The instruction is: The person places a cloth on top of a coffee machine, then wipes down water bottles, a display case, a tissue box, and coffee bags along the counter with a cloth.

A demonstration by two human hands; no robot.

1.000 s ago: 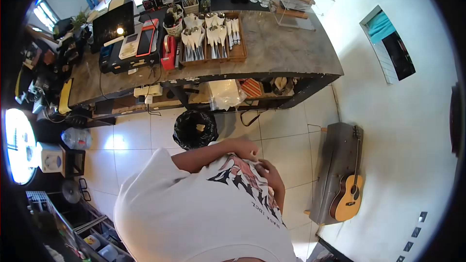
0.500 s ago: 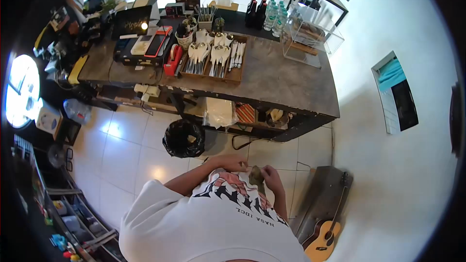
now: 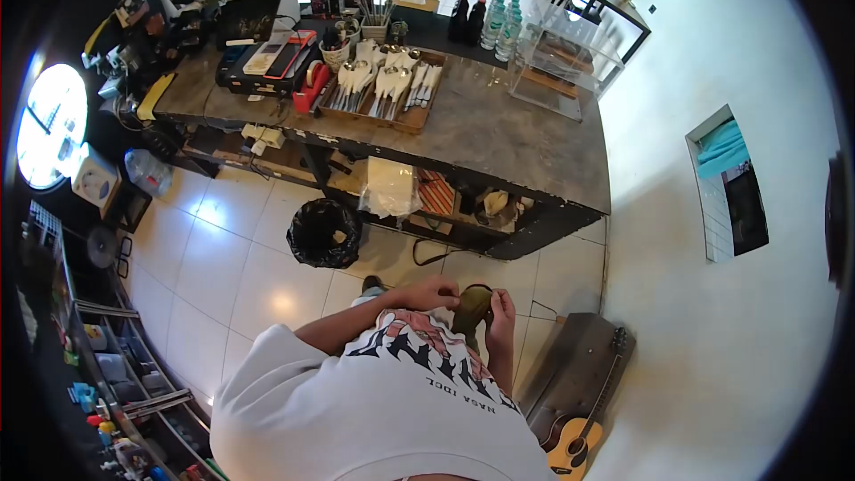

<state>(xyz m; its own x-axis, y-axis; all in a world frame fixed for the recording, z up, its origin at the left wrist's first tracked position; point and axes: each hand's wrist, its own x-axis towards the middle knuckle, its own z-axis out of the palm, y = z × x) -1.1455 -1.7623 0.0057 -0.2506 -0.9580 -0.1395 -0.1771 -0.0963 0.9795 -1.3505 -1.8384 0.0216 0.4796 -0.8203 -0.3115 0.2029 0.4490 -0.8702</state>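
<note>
In front of the white printed shirt (image 3: pixel 401 383), both hands are at an olive-green cloth item (image 3: pixel 472 312) with a dark curved upper edge; its exact kind does not show. My right hand (image 3: pixel 501 310) pinches the cloth's right side near the top. My left hand (image 3: pixel 434 292) is at its left side, fingers curled and closed. Whether those fingertips grip the cloth is hidden. A dark shoe (image 3: pixel 372 284) shows below the left forearm.
A dark counter (image 3: pixel 499 138) ahead bears a cutlery tray (image 3: pixel 392 118), bottles (image 3: pixel 494 28) and a clear acrylic box (image 3: pixel 557 71). A black-lined bin (image 3: pixel 322 236) stands before it. To the right are a grey bench (image 3: pixel 570 347) and a guitar (image 3: pixel 574 450).
The olive-green cloth has come up and shows larger between the hands. My left hand has shifted slightly right, and my right hand stays at the cloth. The view has moved slightly.
</note>
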